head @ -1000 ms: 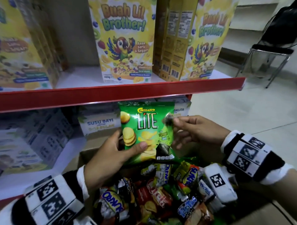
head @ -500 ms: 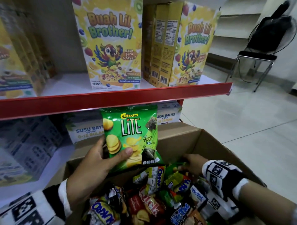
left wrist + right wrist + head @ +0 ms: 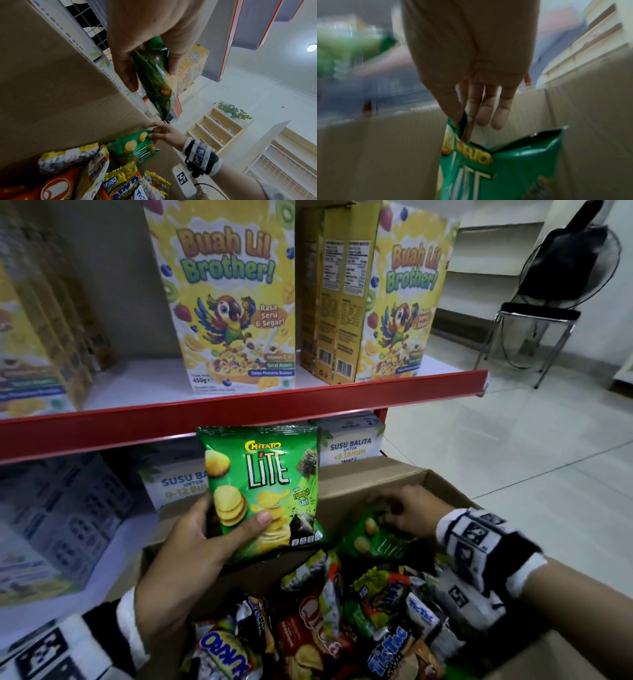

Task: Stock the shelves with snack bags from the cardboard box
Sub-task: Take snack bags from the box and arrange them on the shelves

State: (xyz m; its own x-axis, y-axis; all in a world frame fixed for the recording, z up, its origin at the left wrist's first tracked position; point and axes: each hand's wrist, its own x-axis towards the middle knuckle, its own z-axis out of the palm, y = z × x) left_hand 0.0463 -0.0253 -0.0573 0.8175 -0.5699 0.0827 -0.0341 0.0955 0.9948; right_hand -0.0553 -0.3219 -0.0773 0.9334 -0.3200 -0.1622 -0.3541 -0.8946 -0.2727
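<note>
Shelf [image 3: 239, 412]: a flat white board with a glossy red front edge; tall yellow cereal boxes [image 3: 233, 302] of stiff printed card stand upright on it near that edge.
Cardboard box [image 3: 363, 474]: brown corrugated walls, open at the top, below the red edge; many crinkled foil snack packets lie heaped inside.
Held snack bag [image 3: 263, 491]: a puffed green pillow shape of shiny film with a crimped top seam, upright above the box's far-left corner.
Second snack bag [image 3: 496, 162]: the same green film, creased, at the box's far wall.
Left hand [image 3: 191, 549]: wraps the held snack bag, thumb across the front, fingers behind.
Right hand [image 3: 407, 510]: pinches the top corner of the second snack bag between thumb and forefinger; the other fingers are straight.
</note>
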